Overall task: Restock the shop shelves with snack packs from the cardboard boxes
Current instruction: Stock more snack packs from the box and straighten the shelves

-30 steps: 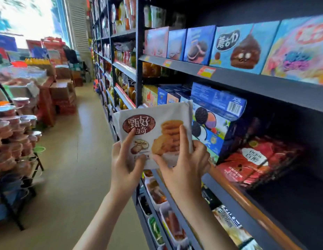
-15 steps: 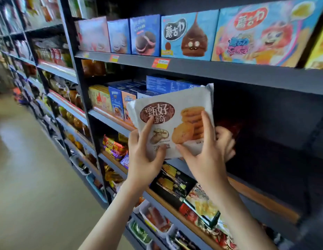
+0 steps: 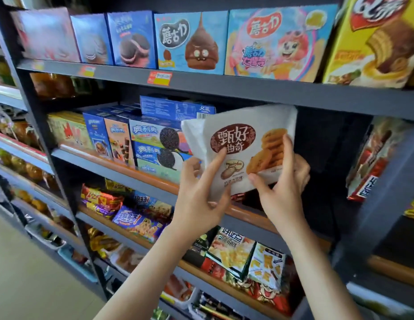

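A white cookie pack (image 3: 245,125) with a brown oval label and pictured cookies is held upright in front of the middle shelf (image 3: 132,168). My left hand (image 3: 199,199) grips its lower left corner, index finger on the front. My right hand (image 3: 282,195) holds the lower right edge, index finger along the side and thumb under the front. The pack hangs just above the shelf's orange lip, before a dark gap to the right of stacked blue Oreo boxes (image 3: 155,144).
Snack boxes (image 3: 189,40) line the top shelf. Red packs (image 3: 367,162) stand in the bay to the right, beyond a grey upright (image 3: 381,197). Bagged snacks (image 3: 233,250) fill the lower shelves. Beige aisle floor (image 3: 28,273) lies at lower left.
My view has swung right from the aisle to the shelving. Both hands have carried the cookie pack right and closer to the gap beside the Oreo boxes.
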The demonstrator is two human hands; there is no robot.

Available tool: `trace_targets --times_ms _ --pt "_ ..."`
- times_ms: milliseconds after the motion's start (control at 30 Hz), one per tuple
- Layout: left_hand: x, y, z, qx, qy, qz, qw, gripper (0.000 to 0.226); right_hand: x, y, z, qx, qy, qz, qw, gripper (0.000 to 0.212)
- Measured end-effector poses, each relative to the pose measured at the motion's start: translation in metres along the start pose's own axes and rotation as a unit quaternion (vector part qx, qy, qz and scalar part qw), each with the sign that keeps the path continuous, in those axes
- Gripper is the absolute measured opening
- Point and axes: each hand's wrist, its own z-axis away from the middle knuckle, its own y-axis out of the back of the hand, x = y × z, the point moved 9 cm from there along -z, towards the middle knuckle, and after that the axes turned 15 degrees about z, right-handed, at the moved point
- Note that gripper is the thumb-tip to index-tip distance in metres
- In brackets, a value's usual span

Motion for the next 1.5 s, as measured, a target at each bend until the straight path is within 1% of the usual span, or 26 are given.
trace_targets --times_ms 67,167,233,300,433,500,600,667,733,800,867,933,1000,1067,1133,1200,1300,1367,1500 --pt "0.0 -0.023 -0.009 -0.043 0.007 -0.011 0.999 0.068 0.018 0.006 -0.005 -0.008 -0.041 -0.035 0.999 0.098" --pt "-0.001 -0.056 -0.026 -0.093 0.004 -0.027 0.995 0.071 0.049 0.016 -0.015 0.025 -0.117 -0.036 0.992 0.097" --pt "-0.001 -0.081 -0.04 -0.133 0.001 -0.034 0.991 0.077 0.071 0.02 -0.024 0.052 -0.18 -0.004 0.982 0.098" --pt "-0.006 -0.108 -0.057 -0.183 0.016 -0.055 0.982 0.082 0.092 0.023 -0.035 0.068 -0.24 0.047 0.967 0.101" --pt "-0.023 -0.163 -0.083 -0.276 0.039 -0.103 0.955 0.088 0.12 0.031 -0.052 0.095 -0.31 0.154 0.934 0.104" --pt "-0.037 -0.186 -0.087 -0.306 0.06 -0.128 0.942 0.09 0.129 0.028 -0.058 0.08 -0.33 0.185 0.922 0.106" --pt "-0.056 -0.21 -0.091 -0.318 0.084 -0.185 0.926 0.092 0.15 0.008 -0.061 0.03 -0.365 0.162 0.916 0.119" --pt "-0.066 -0.22 -0.092 -0.319 0.084 -0.236 0.914 0.094 0.159 -0.009 -0.058 -0.024 -0.363 0.195 0.911 0.13" --pt "-0.076 -0.23 -0.089 -0.328 0.097 -0.252 0.905 0.096 0.165 -0.016 -0.058 -0.037 -0.344 0.23 0.91 0.129" --pt "-0.083 -0.239 -0.085 -0.329 0.115 -0.242 0.906 0.089 0.157 -0.019 -0.069 -0.021 -0.28 0.258 0.924 0.111" --pt "-0.089 -0.246 -0.084 -0.32 0.13 -0.233 0.909 0.078 0.148 -0.025 -0.08 -0.034 -0.225 0.298 0.927 0.092" --pt "-0.094 -0.248 -0.082 -0.313 0.146 -0.236 0.908 0.075 0.149 -0.028 -0.088 -0.051 -0.206 0.345 0.914 0.092" --pt "-0.101 -0.246 -0.082 -0.305 0.154 -0.254 0.905 0.077 0.155 -0.027 -0.091 -0.068 -0.202 0.378 0.901 0.098" --pt "-0.106 -0.246 -0.082 -0.309 0.149 -0.271 0.899 0.075 0.164 -0.024 -0.09 -0.088 -0.212 0.383 0.894 0.104" --pt "-0.108 -0.252 -0.083 -0.329 0.124 -0.281 0.893 0.072 0.172 -0.023 -0.088 -0.097 -0.232 0.375 0.892 0.103" --pt "-0.11 -0.261 -0.084 -0.348 0.094 -0.296 0.885 0.071 0.175 -0.026 -0.087 -0.091 -0.234 0.375 0.892 0.102" --pt "-0.119 -0.271 -0.087 -0.354 0.089 -0.309 0.879 0.071 0.179 -0.033 -0.089 -0.072 -0.209 0.41 0.885 0.097" --pt "-0.122 -0.275 -0.09 -0.349 0.091 -0.302 0.883 0.069 0.186 -0.037 -0.091 -0.059 -0.214 0.419 0.88 0.095" --pt "-0.125 -0.286 -0.088 -0.342 0.086 -0.265 0.898 0.062 0.196 -0.043 -0.094 -0.031 -0.237 0.433 0.869 0.076"
